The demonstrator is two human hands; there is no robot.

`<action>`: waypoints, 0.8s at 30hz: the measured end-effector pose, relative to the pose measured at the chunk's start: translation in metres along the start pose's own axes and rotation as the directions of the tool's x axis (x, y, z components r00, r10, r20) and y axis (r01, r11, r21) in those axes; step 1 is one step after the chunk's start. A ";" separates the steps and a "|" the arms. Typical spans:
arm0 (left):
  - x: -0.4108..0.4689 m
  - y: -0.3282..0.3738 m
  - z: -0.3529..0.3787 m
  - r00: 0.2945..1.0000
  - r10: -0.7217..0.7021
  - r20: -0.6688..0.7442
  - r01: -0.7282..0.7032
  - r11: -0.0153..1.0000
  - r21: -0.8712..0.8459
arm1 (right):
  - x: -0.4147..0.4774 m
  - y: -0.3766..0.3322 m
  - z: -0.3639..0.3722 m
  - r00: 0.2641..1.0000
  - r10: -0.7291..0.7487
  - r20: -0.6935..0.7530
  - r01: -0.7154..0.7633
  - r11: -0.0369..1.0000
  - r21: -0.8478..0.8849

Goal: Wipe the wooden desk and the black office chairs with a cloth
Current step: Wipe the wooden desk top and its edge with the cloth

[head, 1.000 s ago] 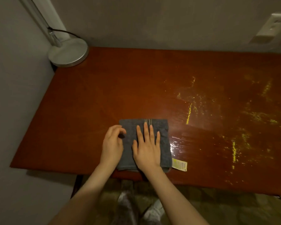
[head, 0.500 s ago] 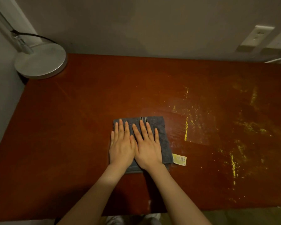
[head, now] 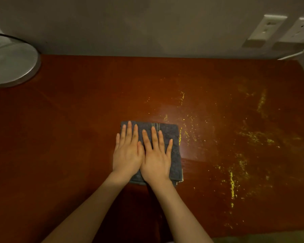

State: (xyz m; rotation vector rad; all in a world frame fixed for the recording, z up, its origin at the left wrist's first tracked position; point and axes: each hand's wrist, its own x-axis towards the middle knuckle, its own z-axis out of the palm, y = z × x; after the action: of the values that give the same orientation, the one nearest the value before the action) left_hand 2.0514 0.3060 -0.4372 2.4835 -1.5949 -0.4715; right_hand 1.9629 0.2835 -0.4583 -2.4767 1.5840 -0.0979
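While both palms lie flat, the left hand (head: 127, 153) and right hand (head: 155, 158) press the folded cloth (head: 172, 135), fingers straight, on the desk (head: 68, 137); yellow crumbs (head: 253, 137) at 3 o'clock.

The cloth (head: 167, 137) is lying mid-desk (head: 77, 137) under both hands; specks (head: 244, 137) are spreading rightward; the lamp base (head: 11, 64) is sitting far left; outlets (head: 265, 30) are hanging far right.

Dim, warm cast; soft w/ wide-angle edge warp.

My left hand (head: 127, 156) flat, fingers straight, my right hand (head: 155, 159) flat beside it, thumbs touching, forearms converging
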 end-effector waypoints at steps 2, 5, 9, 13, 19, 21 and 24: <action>0.008 0.026 0.006 0.999 0.032 0.018 -0.032 0.999 -0.011 | 0.002 0.026 -0.007 0.999 0.035 0.008 -0.035 0.999 -0.005; 0.019 0.067 0.015 0.995 0.086 0.039 -0.086 0.996 -0.019 | 0.006 0.070 -0.019 0.996 0.067 0.064 -0.067 0.998 0.002; 0.031 0.121 0.031 0.980 0.187 0.069 -0.185 0.982 -0.044 | 0.008 0.121 -0.034 0.978 0.191 0.080 -0.189 0.982 -0.025; 0.035 0.153 0.034 0.966 0.236 0.106 -0.223 0.967 -0.120 | 0.008 0.150 -0.041 0.968 0.238 0.081 -0.235 0.971 -0.048; 0.011 0.154 0.025 0.992 -0.123 0.000 0.114 0.918 -0.379 | 0.007 0.150 -0.040 0.969 0.243 0.037 -0.244 0.969 0.024; 0.015 0.159 0.020 0.983 -0.179 0.033 0.172 0.857 -0.486 | 0.006 0.149 -0.040 0.968 0.250 0.009 -0.251 0.967 0.050; 0.028 0.167 0.006 0.981 -0.172 0.093 0.193 0.769 -0.609 | 0.003 0.147 -0.039 0.962 0.270 -0.040 -0.265 0.960 0.091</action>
State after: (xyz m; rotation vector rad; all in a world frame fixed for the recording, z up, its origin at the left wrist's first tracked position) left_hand 1.9167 0.2106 -0.3989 2.1141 -0.9737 -0.8984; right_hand 1.8271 0.2156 -0.4498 -2.1902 1.8789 -0.1860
